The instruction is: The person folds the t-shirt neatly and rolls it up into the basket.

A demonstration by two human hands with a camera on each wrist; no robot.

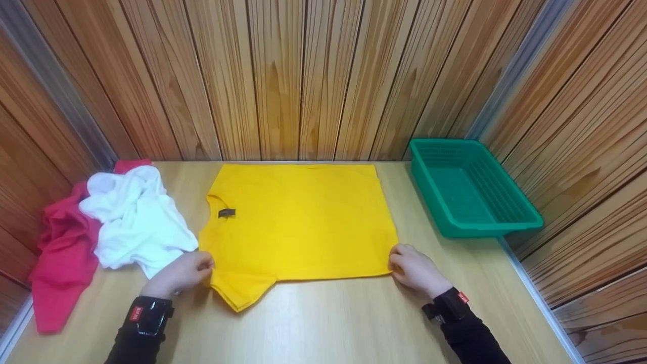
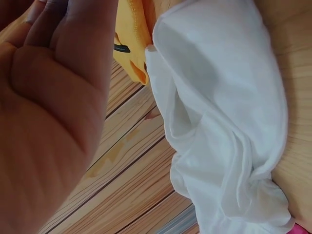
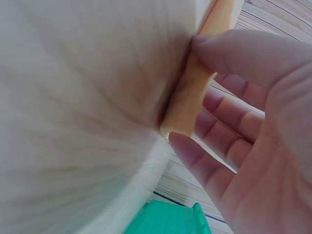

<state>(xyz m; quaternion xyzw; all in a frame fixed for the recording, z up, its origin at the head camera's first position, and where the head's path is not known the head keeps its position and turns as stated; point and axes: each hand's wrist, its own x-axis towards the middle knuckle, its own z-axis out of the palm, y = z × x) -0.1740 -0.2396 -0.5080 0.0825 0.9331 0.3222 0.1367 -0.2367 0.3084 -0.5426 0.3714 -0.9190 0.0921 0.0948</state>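
A yellow T-shirt lies flat and sideways on the table, its collar and dark label to the left and its hem to the right. One short sleeve juts out at the near left; the other does not show. My left hand pinches the shirt's edge by the near shoulder, fingers curled; its fingertips are mostly hidden in the left wrist view. At the near hem corner, my right hand grips the cloth between thumb and fingers, and the right wrist view shows the yellow edge there.
Left of the shirt, a crumpled white garment partly covers a red one. A green plastic basket stands at the back right of the wooden table. Wood-panelled walls enclose the back and sides.
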